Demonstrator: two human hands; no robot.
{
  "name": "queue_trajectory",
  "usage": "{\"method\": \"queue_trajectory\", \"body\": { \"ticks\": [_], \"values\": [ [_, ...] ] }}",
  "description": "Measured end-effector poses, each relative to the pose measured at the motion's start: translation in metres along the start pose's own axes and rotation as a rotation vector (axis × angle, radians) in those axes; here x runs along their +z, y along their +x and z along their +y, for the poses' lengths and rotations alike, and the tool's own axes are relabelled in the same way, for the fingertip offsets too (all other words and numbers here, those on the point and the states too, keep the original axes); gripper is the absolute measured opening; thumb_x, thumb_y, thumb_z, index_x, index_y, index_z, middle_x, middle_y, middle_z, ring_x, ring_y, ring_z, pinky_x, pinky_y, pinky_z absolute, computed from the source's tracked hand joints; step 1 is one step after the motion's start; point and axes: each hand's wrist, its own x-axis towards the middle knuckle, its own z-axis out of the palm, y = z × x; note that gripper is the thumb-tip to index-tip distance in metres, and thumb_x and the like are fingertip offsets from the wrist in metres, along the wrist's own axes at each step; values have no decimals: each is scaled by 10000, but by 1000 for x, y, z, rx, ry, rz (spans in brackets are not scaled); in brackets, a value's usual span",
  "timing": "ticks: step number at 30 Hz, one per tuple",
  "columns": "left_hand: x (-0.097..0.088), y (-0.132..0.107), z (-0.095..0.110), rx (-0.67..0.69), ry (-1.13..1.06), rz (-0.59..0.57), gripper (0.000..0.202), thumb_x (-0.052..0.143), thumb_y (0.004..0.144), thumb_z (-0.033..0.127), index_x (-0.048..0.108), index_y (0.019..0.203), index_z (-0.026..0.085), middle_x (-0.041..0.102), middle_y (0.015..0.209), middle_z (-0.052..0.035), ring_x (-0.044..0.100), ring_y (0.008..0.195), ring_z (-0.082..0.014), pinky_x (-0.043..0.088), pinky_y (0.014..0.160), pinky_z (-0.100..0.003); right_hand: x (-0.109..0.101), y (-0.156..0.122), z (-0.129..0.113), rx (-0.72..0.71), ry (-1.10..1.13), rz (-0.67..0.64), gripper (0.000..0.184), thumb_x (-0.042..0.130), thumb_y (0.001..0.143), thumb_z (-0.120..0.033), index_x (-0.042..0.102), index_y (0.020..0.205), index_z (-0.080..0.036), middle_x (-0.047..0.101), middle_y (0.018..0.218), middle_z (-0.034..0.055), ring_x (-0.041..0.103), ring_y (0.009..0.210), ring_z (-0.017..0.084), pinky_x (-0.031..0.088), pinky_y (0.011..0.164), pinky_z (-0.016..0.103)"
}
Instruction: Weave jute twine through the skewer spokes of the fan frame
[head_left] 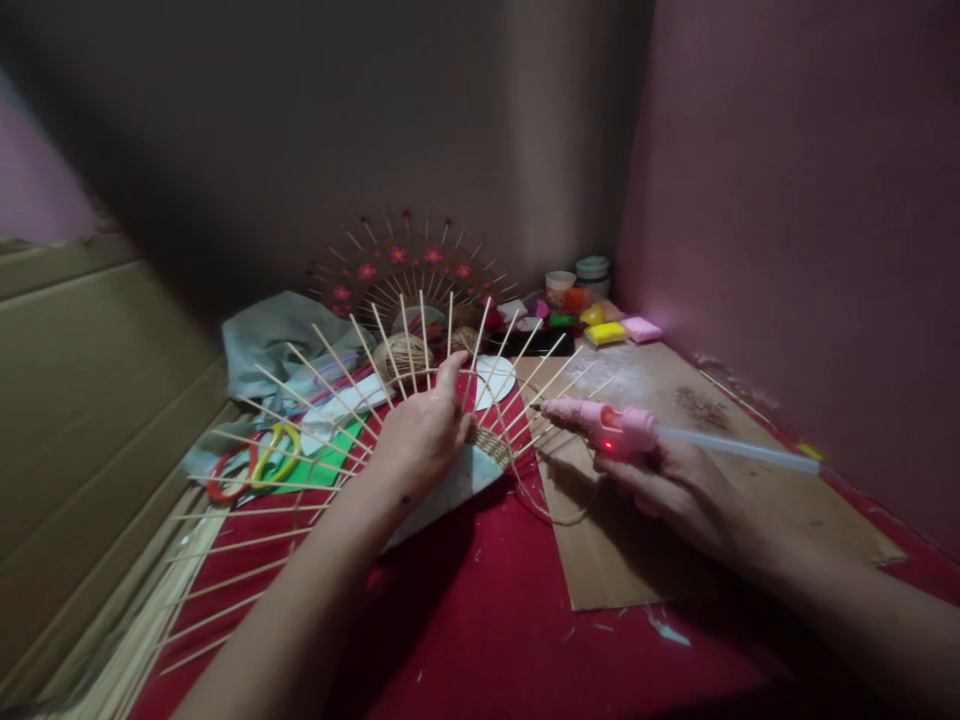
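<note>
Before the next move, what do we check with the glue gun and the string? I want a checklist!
1. Pink glue gun gripped by the right hand: ok.
2. Red light on the gun glowing: ok.
3. Glue stick in the back: ok, a long piece sticks out.
4. Left hand on the woven stick frame, away from the nozzle: ok.
5. Twine pulled snug: not ok, a loose loop hangs down.
6. Glue hot enough: cannot tell.

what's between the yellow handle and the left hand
In the head view, a green sheet and some red surface lie there, with pale sticks crossing over.
</note>
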Motion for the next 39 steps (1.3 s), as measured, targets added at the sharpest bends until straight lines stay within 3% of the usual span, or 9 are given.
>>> {"method": "queue_trajectory", "body": {
  "ticks": [7, 11, 24, 39],
  "values": [
    [1, 1, -2, 22, 42, 39, 649, 464, 780, 243, 189, 1364, 176, 641, 730, -49, 590, 700, -202, 416, 654, -306, 0, 1, -4, 14, -60, 27, 474, 434, 848, -189, 405, 1310, -291, 500, 1293, 21, 526, 1100, 247, 387, 982, 473],
    [1, 1, -1, 22, 39, 37, 645, 459, 779, 248, 193, 1362, 180, 643, 734, -46, 596, 711, -209, 422, 662, -313, 0, 1, -2, 33, -67, 27, 492, 427, 850, -195, 371, 1325, -311, 467, 1323, 9, 505, 1124, 244, 442, 931, 443],
    [-1, 0, 0, 14, 39, 36, 641, 457, 780, 247, 200, 1363, 182, 641, 751, -58, 593, 713, -214, 415, 658, -315, 1, 2, 2, -16, -14, 4, 494, 417, 858, -179, 359, 1331, -309, 429, 1352, 3, 340, 1265, 233, 245, 1070, 477],
    [1, -1, -1, 22, 66, 45, 645, 463, 783, 260, 192, 1364, 191, 644, 756, -48, 596, 708, -217, 407, 646, -313, 0, 4, -2, -11, -24, 22, 459, 406, 865, -195, 397, 1310, -305, 436, 1347, -2, 340, 1266, 233, 233, 1077, 473]
  ]
}}
